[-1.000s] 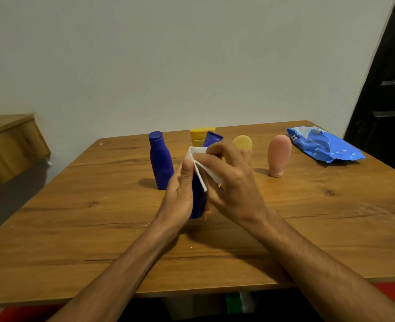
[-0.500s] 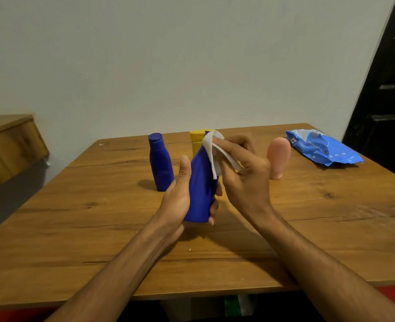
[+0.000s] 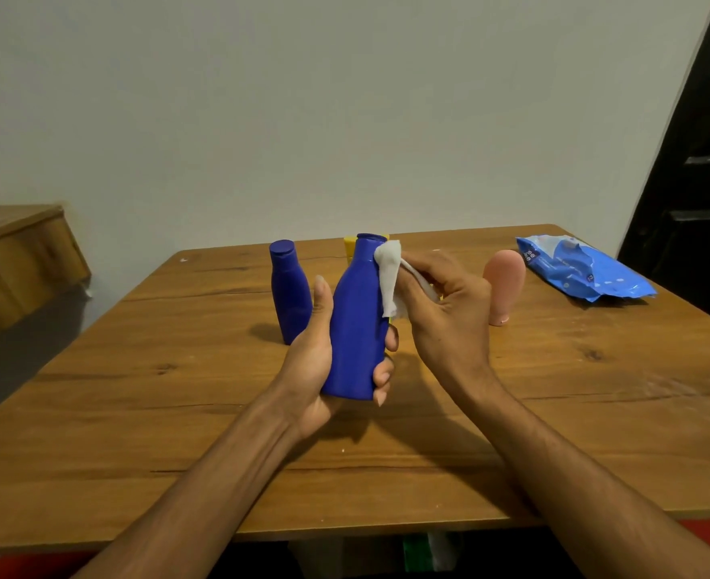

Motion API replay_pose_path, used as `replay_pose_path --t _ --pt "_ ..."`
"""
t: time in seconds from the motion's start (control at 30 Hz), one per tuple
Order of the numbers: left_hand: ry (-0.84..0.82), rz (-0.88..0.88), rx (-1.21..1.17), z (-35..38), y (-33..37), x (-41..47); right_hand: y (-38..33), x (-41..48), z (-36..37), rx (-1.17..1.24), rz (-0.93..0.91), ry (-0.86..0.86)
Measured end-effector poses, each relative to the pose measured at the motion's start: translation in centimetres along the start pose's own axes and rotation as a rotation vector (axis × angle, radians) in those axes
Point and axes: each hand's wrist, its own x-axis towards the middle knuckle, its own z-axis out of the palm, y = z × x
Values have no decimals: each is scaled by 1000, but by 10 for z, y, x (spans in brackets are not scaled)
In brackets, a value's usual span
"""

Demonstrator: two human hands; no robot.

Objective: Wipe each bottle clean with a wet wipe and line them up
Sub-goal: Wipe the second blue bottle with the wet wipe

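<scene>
On the far left, off the desk, is a brown wooden shelf (image 3: 19, 261) by the white wall. The big brown wooden desk (image 3: 136, 390) fills the middle.

A small dark blue plastic bottle (image 3: 288, 286) with a round cap stands up on the desk, left of the middle. Just beside it, the left hand (image 3: 309, 367) holds a bigger blue plastic bottle (image 3: 357, 328) up off the desk. The thumb lies flat along the bottle's left side. The other fingers curl round the back, and their tips peek out low on its right side. The bigger blue bottle is almost straight up, with its cap at the top.

Behind its neck, a bit of a yellow plastic bottle (image 3: 349, 247) shows. Most of it is hidden.

The right hand (image 3: 449, 323) pinches a white wet wipe (image 3: 387, 269) in its fingers. The wipe is pressed on the right side of the bigger blue bottle, near the neck and shoulder.

Next, to the right, a soft pink plastic bottle (image 3: 505, 286) stands on the desk with its round end up. It is partly behind the right hand.

Farther right, near the back corner of the desk, lies a shiny blue pack of wipes (image 3: 582, 271). Past the desk is a black door (image 3: 699, 160).
</scene>
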Motion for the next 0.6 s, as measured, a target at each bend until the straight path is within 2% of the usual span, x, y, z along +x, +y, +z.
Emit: replay_pose_path --t 0.27,0.47,0.6 --pt "-10 -19 29 0 1 0 -1 0 1 54 32 41" --pt "5 -2 33 0 -1 0 0 0 -2 35 4 -8" --pt "33 -19 102 -1 -3 1 0 0 -2 58 -12 43"
